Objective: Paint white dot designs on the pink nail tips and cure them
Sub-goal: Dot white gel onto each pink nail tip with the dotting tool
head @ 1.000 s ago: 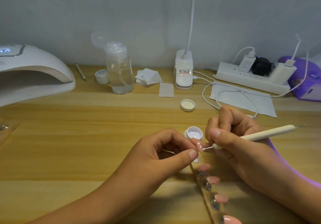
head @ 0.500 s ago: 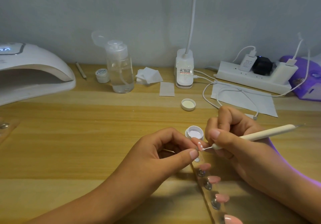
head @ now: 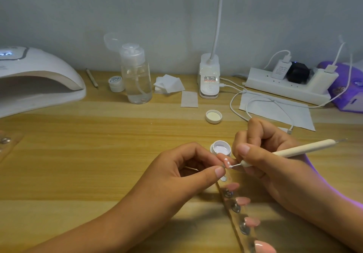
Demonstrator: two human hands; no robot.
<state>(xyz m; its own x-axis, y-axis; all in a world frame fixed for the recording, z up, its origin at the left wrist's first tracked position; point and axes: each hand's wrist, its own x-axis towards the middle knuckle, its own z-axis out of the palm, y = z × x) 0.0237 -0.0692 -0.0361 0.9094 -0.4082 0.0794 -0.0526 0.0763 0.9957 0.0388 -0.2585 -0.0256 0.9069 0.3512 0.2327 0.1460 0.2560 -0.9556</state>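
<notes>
Pink nail tip (head: pixel 226 161) — pinched in left grip (head: pixel 182 176) | right grip (head: pixel 271 160) clasps dotting pen (head: pixel 302 149) — touching it

CHANGE | dotting tool (head: pixel 304 147) — shifted slightly leftward in the right hand (head: pixel 275 166) | ball end — now nearer the lower edge of the held pink nail tip (head: pixel 226 161), at or just beside it | displacement: very small

Pink and white over blond wood-grain table (head: pixel 88 154)
nail tip (head: pixel 226 161) between fingers (head: pixel 219 171): pink, white dots; pen (head: pixel 306 148) cream; jar (head: pixel 221 148) beyond them white; tips (head: pixel 243 200) below plain pink.
</notes>
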